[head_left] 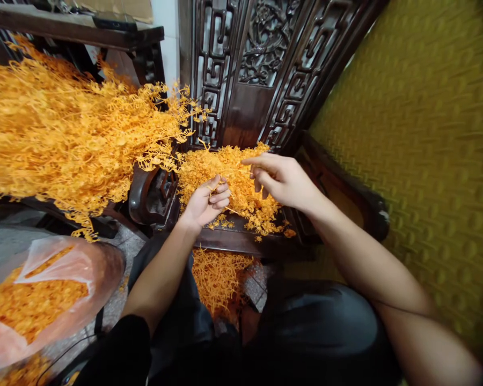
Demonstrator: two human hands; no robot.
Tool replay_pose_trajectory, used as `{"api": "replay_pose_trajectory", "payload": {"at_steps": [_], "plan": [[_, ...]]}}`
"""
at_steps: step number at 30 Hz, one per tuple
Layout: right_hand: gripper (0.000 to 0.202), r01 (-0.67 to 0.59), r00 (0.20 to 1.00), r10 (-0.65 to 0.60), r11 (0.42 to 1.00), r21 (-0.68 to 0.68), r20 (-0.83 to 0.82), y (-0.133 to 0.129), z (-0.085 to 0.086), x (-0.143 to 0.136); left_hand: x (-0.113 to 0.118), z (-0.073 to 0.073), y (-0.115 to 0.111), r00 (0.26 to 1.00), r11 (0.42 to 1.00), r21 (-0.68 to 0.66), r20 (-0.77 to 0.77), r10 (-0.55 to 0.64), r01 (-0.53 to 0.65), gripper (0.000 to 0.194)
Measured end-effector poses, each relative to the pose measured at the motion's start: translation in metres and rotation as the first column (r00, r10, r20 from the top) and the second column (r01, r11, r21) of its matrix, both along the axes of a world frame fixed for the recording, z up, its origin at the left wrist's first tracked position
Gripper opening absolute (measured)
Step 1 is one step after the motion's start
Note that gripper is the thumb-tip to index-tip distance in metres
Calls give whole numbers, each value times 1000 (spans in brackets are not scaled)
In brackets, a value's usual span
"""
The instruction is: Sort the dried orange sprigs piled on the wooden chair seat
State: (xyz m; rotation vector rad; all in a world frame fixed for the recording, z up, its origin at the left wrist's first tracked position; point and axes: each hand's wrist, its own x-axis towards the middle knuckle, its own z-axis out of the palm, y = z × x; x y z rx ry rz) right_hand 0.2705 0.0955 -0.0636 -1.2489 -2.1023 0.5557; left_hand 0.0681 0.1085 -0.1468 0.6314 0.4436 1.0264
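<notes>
Orange plastic flower pieces lie in a heap on the dark wooden seat. Over the heap's front left, my left hand has its fingers curled round a thin orange stem, palm turned up. My right hand hovers above the right part of the heap, index finger stretched out and the other fingers loosely bent, with nothing visible between them. A large bundle of orange branched stems spreads across the left side.
An open plastic bag of orange pieces stands at the lower left. Bare orange stems lie below the seat's front edge. Carved wooden panels rise behind the heap, and a textured yellow-green surface is at the right.
</notes>
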Motion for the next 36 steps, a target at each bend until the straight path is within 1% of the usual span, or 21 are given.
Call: {"api": "replay_pose_trajectory", "payload": {"at_steps": [1, 3, 7, 8, 9, 11, 12, 15, 18, 19, 21, 22, 23, 24, 25, 27, 30, 31, 33, 35, 36], "plan": [[27, -42, 997, 39, 998, 43, 69, -3, 1, -5, 2, 0, -1, 1000, 1000, -1, -5, 3, -3, 31], [30, -61, 984, 40, 991, 122, 172, -7, 3, -10, 3, 0, -1, 1000, 1000, -1, 4, 14, -14, 34], [40, 68, 969, -138, 947, 314, 206, -14, 9, -12, 3, -3, 1, 992, 998, -54, 122, -18, 25, 27], [41, 67, 963, -148, 941, 332, 226, -16, 9, -13, 3, -4, 1, 987, 996, -76, 159, -32, 45, 26], [42, 42, 956, -130, 948, 314, 263, -18, 9, -14, 3, -5, 1, 981, 993, -94, 190, -47, 65, 24], [43, -18, 942, -55, 976, 215, 330, -18, 5, -19, 4, -7, 1, 971, 990, -109, 231, -67, 94, 23], [42, -28, 945, -29, 985, 168, 327, -18, 1, -22, 6, -8, 1, 967, 988, -111, 244, -78, 107, 23], [36, -25, 987, 6, 993, 117, 163, -10, -9, -29, 9, -9, -3, 953, 982, -106, 278, -121, 156, 23], [28, -80, 997, 78, 992, 93, 23, 6, -16, -19, 6, -6, -7, 953, 974, -65, 230, -199, 219, 23], [27, -52, 998, 54, 995, 82, -19, 14, -17, -9, 3, -4, -8, 954, 971, -37, 197, -224, 235, 24], [31, 115, 983, -108, 992, 42, -151, 30, -20, 17, -5, -2, -8, 959, 969, 28, 138, -249, 247, 24], [32, 222, 948, -213, 975, 9, -236, 38, -21, 32, -9, -1, -7, 963, 969, 61, 115, -245, 239, 24], [33, 294, 906, -286, 955, -20, -312, 43, -23, 45, -12, -2, -7, 968, 970, 92, 94, -232, 223, 23], [34, 338, 867, -329, 940, -43, -374, 47, -24, 56, -14, -2, -6, 974, 971, 118, 68, -217, 208, 23], [34, 343, 848, -336, 937, -58, -410, 48, -24, 63, -15, -3, -5, 978, 970, 139, 35, -208, 201, 24], [33, 294, 865, -287, 955, -46, -413, 41, -21, 65, -13, -6, -4, 976, 962, 167, -37, -213, 216, 28], [34, 197, 950, -169, 977, 82, -262, 14, -3, 44, -6, -9, -6, 958, 945, 173, -129, -257, 276, 31], [34, 138, 977, -112, 981, 139, -183, 5, 5, 34, -4, -9, -6, 952, 942, 170, -154, -264, 289, 31], [30, -50, 999, 53, 980, 192, -11, -11, 20, 17, -1, -9, -8, 944, 939, 165, -188, -270, 301, 31], [28, -214, 973, 191, 959, 186, 133, -20, 28, 7, -1, -8, -8, 940, 938, 162, -206, -273, 308, 32], [28, -258, 957, 224, 948, 187, 186, -22, 29, 4, -1, -8, -9, 936, 935, 162, -216, -278, 315, 32]]}}
